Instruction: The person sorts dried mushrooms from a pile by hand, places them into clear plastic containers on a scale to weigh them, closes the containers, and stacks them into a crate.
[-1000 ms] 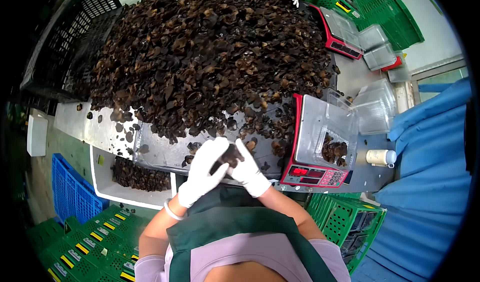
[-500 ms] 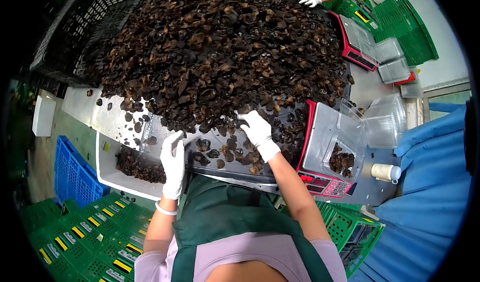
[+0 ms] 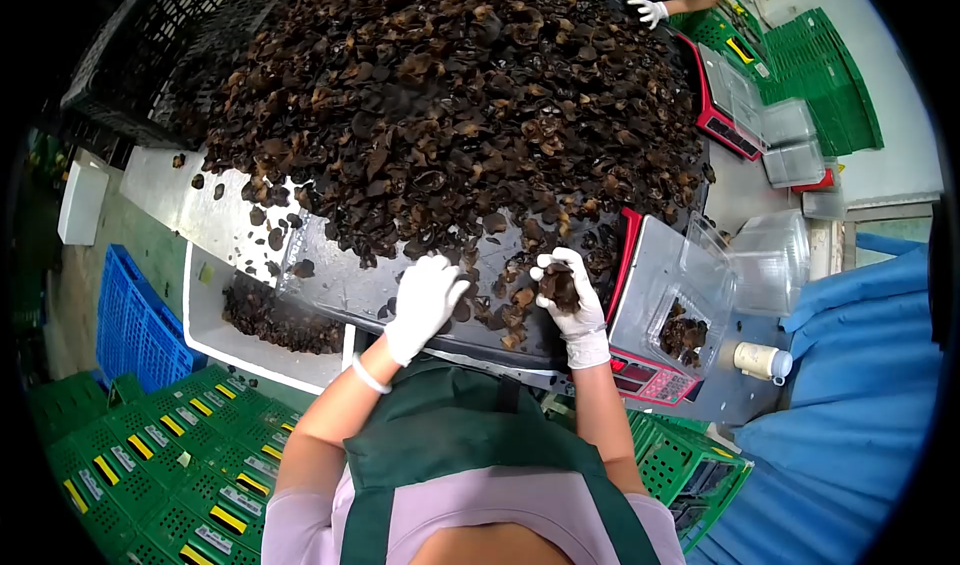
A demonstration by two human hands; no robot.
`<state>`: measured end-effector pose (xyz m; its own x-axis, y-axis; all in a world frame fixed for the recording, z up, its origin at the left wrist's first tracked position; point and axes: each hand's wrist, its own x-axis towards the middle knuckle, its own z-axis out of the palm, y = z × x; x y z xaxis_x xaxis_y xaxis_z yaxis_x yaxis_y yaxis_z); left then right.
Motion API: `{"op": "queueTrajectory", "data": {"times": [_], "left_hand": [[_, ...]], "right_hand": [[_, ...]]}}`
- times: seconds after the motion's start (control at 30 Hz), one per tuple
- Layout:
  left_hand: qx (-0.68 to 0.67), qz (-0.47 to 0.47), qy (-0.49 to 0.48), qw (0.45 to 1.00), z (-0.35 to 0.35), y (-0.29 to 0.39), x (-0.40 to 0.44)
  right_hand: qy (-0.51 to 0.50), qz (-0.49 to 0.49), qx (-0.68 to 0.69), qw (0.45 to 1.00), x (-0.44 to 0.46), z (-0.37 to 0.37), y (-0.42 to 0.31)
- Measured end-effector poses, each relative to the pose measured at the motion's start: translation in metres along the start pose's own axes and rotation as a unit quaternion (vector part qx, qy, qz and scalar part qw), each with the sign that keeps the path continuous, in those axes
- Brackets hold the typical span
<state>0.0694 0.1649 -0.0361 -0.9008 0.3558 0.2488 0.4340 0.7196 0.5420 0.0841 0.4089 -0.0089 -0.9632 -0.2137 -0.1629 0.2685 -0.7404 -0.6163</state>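
Observation:
A large heap of dark brown wood ear mushrooms (image 3: 430, 105) covers most of the table, with loose pieces at its near edge. My gloved left hand (image 3: 425, 305) is over the table at that edge, palm down, thumb apart from the fingers, with nothing visible in it. My gloved right hand (image 3: 580, 320) is turned palm up, its fingers curled round a few wood ear mushrooms (image 3: 558, 289). Just right of it stands a red-framed scale (image 3: 640, 285), on which an open clear plastic box (image 3: 712, 327) holds some mushrooms.
A white foam box (image 3: 200, 315) with mushrooms stands at the left, below a black crate (image 3: 120, 75). Empty clear boxes (image 3: 770, 260) and a white-capped bottle (image 3: 762, 361) lie right of the scale. A second scale (image 3: 728, 105) stands farther back, near a co-worker's gloved hands (image 3: 648, 11).
My right hand has moved right, toward the scale, and turned up with mushrooms in it. My left hand has moved right, over the loose pieces.

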Motion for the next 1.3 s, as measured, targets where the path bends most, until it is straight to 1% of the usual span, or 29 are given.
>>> {"op": "queueTrajectory", "data": {"times": [0.03,0.1,0.13,0.17,0.23,0.3,0.33,0.43,0.5,0.57,0.6,0.63,0.67,0.7,0.73,0.77,0.8,0.9,0.93,0.97,1.0,1.03,1.07,1.1,1.13,1.17,1.23,1.27,1.3], "left_hand": [[0.013,0.006,-0.019,1.000,0.006,0.004,0.004],[0.031,0.015,-0.037,0.999,0.013,0.005,0.005],[0.018,0.024,-0.040,0.999,0.014,0.004,0.004],[0.005,0.035,-0.044,0.998,0.013,0.002,0.002],[-0.075,0.022,0.009,0.997,0.008,-0.005,-0.003],[-0.123,-0.033,0.035,0.991,0.000,-0.009,-0.010],[-0.181,-0.118,0.007,0.976,-0.006,-0.011,-0.013],[-0.312,-0.202,0.004,0.928,-0.026,-0.014,-0.017],[-0.346,-0.211,-0.003,0.914,-0.031,-0.021,-0.025],[-0.537,-0.306,-0.022,0.786,-0.044,-0.017,-0.028],[-0.566,-0.312,-0.043,0.762,-0.049,-0.013,-0.028],[-0.566,-0.313,-0.039,0.761,-0.057,-0.005,-0.027],[-0.596,-0.336,-0.062,0.727,-0.065,0.006,-0.023],[-0.623,-0.358,-0.085,0.690,-0.068,0.013,-0.021],[-0.638,-0.354,-0.087,0.678,-0.067,0.018,-0.021],[-0.638,-0.364,-0.075,0.674,-0.068,0.025,-0.018],[-0.638,-0.337,-0.056,0.690,-0.065,0.030,-0.018],[-0.624,-0.257,-0.038,0.737,-0.052,0.039,-0.014],[-0.572,-0.238,-0.036,0.784,-0.051,0.045,-0.011],[-0.520,-0.212,-0.038,0.827,-0.049,0.052,-0.008],[-0.403,-0.141,-0.020,0.904,-0.045,0.055,-0.007],[-0.298,-0.060,0.002,0.953,-0.041,0.056,-0.006],[-0.253,0.001,-0.027,0.967,-0.041,0.054,0.001],[-0.207,0.064,-0.053,0.975,-0.042,0.054,0.009],[-0.163,0.064,-0.049,0.983,-0.043,0.060,0.011],[-0.117,0.106,-0.013,0.987,-0.033,0.057,0.007],[-0.107,0.102,-0.033,0.989,-0.041,0.069,0.015],[-0.145,0.093,-0.056,0.983,-0.046,0.071,0.019],[-0.227,0.070,-0.073,0.969,-0.047,0.070,0.021]], "right_hand": [[0.018,-0.018,-0.039,0.999,0.001,0.000,0.002],[0.031,0.026,-0.234,0.971,0.003,0.002,-0.005],[0.050,-0.048,-0.453,0.889,0.007,0.016,0.002],[0.032,-0.039,-0.583,0.811,0.002,0.033,0.002],[-0.040,-0.098,-0.689,0.717,-0.006,0.041,0.021],[-0.041,-0.066,-0.794,0.603,-0.015,0.040,0.045],[-0.037,-0.082,-0.832,0.547,-0.015,0.033,0.059],[-0.021,-0.095,-0.844,0.527,-0.009,0.018,0.072],[-0.027,-0.079,-0.835,0.544,-0.006,0.009,0.069],[-0.015,-0.046,-0.613,0.788,-0.003,-0.001,0.062],[0.034,0.149,-0.469,0.870,-0.002,0.018,0.043],[0.045,0.182,-0.275,0.943,-0.005,0.019,0.039],[0.060,0.174,-0.199,0.962,-0.007,0.016,0.042],[0.076,0.164,-0.123,0.976,-0.010,0.014,0.046],[0.076,0.164,-0.125,0.976,-0.013,0.012,0.047],[0.056,0.186,-0.033,0.980,-0.015,0.011,0.048],[0.036,0.206,0.059,0.976,-0.017,0.014,0.048],[0.068,0.208,0.087,0.972,-0.021,0.038,0.052],[0.081,0.166,-0.013,0.983,-0.021,0.053,0.055],[-0.041,0.178,0.161,0.970,-0.018,0.022,0.073],[-0.008,0.168,0.171,0.971,-0.021,0.033,0.071],[0.029,0.151,0.181,0.971,-0.024,0.044,0.069],[0.059,0.124,0.105,0.985,-0.026,0.048,0.072],[0.066,0.133,0.159,0.976,-0.025,0.047,0.071],[0.075,0.142,0.212,0.964,-0.023,0.046,0.070],[0.091,0.059,0.000,0.994,-0.026,0.020,0.095],[0.099,0.098,0.201,0.970,-0.026,0.034,0.074],[0.183,0.099,0.178,0.962,-0.030,0.049,0.058],[0.116,0.071,0.138,0.981,-0.034,0.051,0.041]]}}
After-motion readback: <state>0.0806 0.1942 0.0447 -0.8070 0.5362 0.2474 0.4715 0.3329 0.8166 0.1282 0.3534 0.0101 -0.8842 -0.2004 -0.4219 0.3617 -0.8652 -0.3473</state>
